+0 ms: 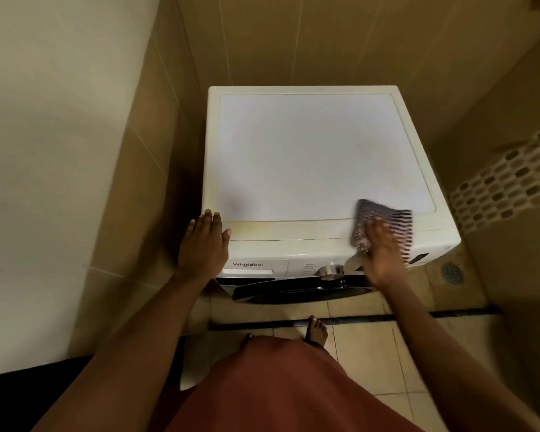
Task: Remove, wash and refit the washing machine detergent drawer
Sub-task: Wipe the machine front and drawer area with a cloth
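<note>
- Standing at the centre of the frame, the white front-loading washing machine [318, 151] occupies a corner of beige tiled wall [293, 35] and is seen from above.
- The white rectangular plastic detergent drawer [256, 267] is at the left end of the front control panel, just below the left hand. Its front carries the brand lettering and lies flush with the panel, seated in the machine.
- The left hand [205, 244] rests palm down on the front left corner of the machine top. Its fingers are straight and it holds nothing.
- The right hand [382, 247] is at the front right edge of the machine top, fingers extended and pressing flat on a dark-and-white striped fabric cloth [393, 213]. Both are blurred, so finer finger detail cannot be read.
- The cloth extends from under the fingers toward the upper right.
- A round chrome metal dial [329, 271] sits on the panel between the drawer and the right hand.
- The dark round glass door [293, 291] shows below the panel.
- A round metal floor drain [452, 271] is set in the beige tiled floor [371, 353], right of the machine.
- One bare foot [317, 330] stands below the door, above a reddish-brown garment [278, 385] at bottom centre.
</note>
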